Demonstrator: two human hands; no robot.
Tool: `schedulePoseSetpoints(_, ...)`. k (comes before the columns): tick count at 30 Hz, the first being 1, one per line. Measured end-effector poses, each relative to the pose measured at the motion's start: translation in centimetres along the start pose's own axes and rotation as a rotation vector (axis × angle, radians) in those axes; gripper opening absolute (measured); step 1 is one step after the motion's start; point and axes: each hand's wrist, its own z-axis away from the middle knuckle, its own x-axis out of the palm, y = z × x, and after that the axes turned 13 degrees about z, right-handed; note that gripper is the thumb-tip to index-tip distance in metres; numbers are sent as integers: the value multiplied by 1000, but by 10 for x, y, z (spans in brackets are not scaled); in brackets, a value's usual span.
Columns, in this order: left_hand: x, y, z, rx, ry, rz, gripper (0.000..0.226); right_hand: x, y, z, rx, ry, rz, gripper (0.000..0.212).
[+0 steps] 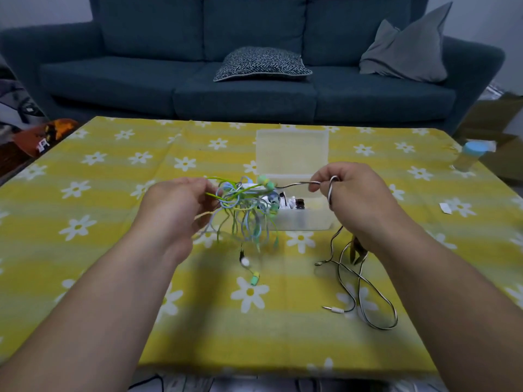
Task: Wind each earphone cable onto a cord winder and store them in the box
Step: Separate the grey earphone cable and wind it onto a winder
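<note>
Across the back: a dark blue sofa point(113, 77), with a speckled cushion point(261, 63) flat on the seat and a grey cushion point(407, 49) propped in its right corner.

In front: a tabletop point(113, 193) under a yellow cloth with white daisies.

Near the middle of the cloth: a translucent box point(305, 219), lid point(293, 151) standing open behind it, small dark and white pieces inside, too blurred to name.

Just left of the box, in the air: left hand point(175, 205), fingers curled round a tangle of green and blue earphone cables point(243, 205), loops hanging down.

In front of the box: right hand point(353, 190), thumb and forefinger pinching a black-and-white cable point(379, 327), one side stretched toward the tangle, the other dropping to the cloth in loose curves.

At the far right edge: a small jar point(471, 155) with a blue cap.

Below the tangle, close to the cloth: a dangling green earbud point(255, 278).

Flat on the cloth, at the striped cable's end: a white plug point(334, 308).
</note>
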Motion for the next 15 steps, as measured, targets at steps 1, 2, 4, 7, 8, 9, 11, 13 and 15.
schedulePoseSetpoints(1, 0, 0, -2, -90, 11, 140, 28, 0, 0, 1, 12, 7, -17, 36)
schedulePoseSetpoints(2, -2, 0, -5, -141, 46, 229, 26, 1, 1, 2, 29, 17, -37, 35)
schedulePoseSetpoints(4, -8, -1, -13, -160, 155, 278, 22, 3, 1, -3, 119, 40, -119, 35)
schedulePoseSetpoints(7, -11, 0, -15, -98, 266, 261, 18, 3, -4, -19, 372, -36, -331, 35)
schedulePoseSetpoints(8, -11, 1, -15, -73, 283, 241, 16, 2, -5, -20, 424, -83, -397, 35)
schedulePoseSetpoints(9, -10, 2, -14, -31, 292, 187, 16, 0, -5, -19, 436, -103, -465, 35)
schedulePoseSetpoints(11, -13, -1, -18, 107, 268, -48, 20, -4, -6, -12, 373, -63, -680, 31)
schedulePoseSetpoints(13, -18, -5, -23, 284, 211, -357, 21, -11, -5, -3, 303, -64, -886, 29)
schedulePoseSetpoints(15, -24, -7, -28, 363, 169, -577, 22, -15, -7, 3, 263, -148, -1015, 29)
